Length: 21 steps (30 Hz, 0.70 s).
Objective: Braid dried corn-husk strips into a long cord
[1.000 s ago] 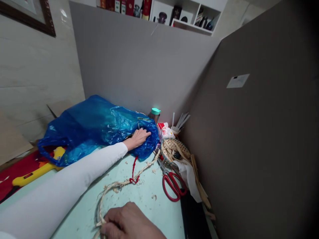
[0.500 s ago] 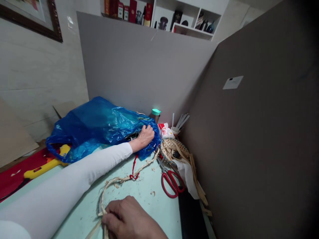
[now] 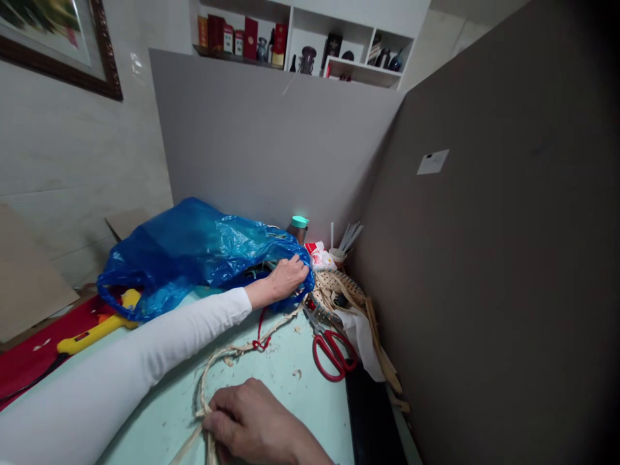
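Observation:
My left hand [image 3: 287,278] reaches out to the mouth of a crumpled blue plastic bag [image 3: 188,239], its fingers closed on the bag's right edge. Part of the bag's contents shows dark under the wrist; what it is I cannot make out. Low in the view, my right hand [image 3: 259,420] pinches a braided straw cord [image 3: 220,354] between thumb and fingers, with loose strands hanging below. From there the cord curves away over the table towards the bag, and a red string [image 3: 261,342] is tied round it.
Red-handled scissors [image 3: 334,355] lie right of the cord, by a woven basket [image 3: 339,284] of straw strips. Behind stand a teal-lidded bottle [image 3: 299,226] and a cup of white sticks [image 3: 338,254]. A yellow tool [image 3: 92,332] lies left. Grey panels [image 3: 271,142] enclose the table [image 3: 300,413].
My left hand has shifted slightly to the right along the bag's edge. The right hand keeps its pinch on the cord. The camera view has tilted up a little.

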Tool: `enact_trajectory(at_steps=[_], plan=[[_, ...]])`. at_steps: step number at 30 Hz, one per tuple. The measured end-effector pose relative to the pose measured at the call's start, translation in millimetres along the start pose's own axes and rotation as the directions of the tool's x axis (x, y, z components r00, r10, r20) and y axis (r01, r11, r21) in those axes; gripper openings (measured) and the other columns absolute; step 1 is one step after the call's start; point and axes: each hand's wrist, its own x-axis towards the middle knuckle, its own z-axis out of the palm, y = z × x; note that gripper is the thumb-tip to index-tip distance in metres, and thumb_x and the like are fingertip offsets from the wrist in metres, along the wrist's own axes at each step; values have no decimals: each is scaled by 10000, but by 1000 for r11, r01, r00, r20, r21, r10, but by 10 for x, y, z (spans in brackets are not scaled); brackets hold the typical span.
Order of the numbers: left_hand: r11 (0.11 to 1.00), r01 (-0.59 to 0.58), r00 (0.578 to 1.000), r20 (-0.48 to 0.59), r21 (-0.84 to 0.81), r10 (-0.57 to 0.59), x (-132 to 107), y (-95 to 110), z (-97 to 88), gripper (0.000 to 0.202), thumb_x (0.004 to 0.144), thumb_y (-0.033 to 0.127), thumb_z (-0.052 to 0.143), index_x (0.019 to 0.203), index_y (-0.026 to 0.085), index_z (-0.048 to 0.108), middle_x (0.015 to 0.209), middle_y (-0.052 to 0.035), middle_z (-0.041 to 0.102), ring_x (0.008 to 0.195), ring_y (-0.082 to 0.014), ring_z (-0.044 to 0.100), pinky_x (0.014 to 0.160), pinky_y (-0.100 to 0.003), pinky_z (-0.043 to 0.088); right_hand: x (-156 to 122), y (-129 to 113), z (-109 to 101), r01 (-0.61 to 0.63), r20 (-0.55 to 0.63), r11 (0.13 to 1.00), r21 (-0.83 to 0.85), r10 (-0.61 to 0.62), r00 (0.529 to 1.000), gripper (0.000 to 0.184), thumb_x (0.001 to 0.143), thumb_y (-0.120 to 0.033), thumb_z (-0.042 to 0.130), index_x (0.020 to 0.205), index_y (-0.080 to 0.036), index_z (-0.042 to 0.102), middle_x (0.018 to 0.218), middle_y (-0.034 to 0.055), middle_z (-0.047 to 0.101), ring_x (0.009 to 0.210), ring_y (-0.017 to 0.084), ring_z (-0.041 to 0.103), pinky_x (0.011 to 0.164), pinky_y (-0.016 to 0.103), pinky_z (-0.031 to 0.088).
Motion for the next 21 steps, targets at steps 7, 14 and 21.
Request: enact_trajectory(at_steps=[7,14,21], plan=[[985,100,995,-7,-142,-102,-206,159,-610,112,796,172,517,825,106,603,857,-188,639,899,-317,576,780,-435,418,20,4,16,-3,2,1000,-22,3,1000,296,892,-255,457,606,-181,467,588,-25,599,572,89,538,646,173,389],[466,288,931,132,-837,-340,-737,-228,-1004,200,927,361,423,834,198,493,556,49,416,403,-70,349,437,-207,261,10,-14,12,9,-24,1000,-9,-9,1000,341,931,-267,423,609,-169,473,588,-15,608,546,81,506,615,190,358],[-410,226,884,363,-884,-294,-1370,-215,-800,279,786,258,685,1015,159,559,666,50,478,461,-22,406,467,-162,340,-17,-18,36,-87,-170,994,-62,76,982,354,961,-291,379,653,-168,501,586,10,596,537,97,489,581,214,331]])
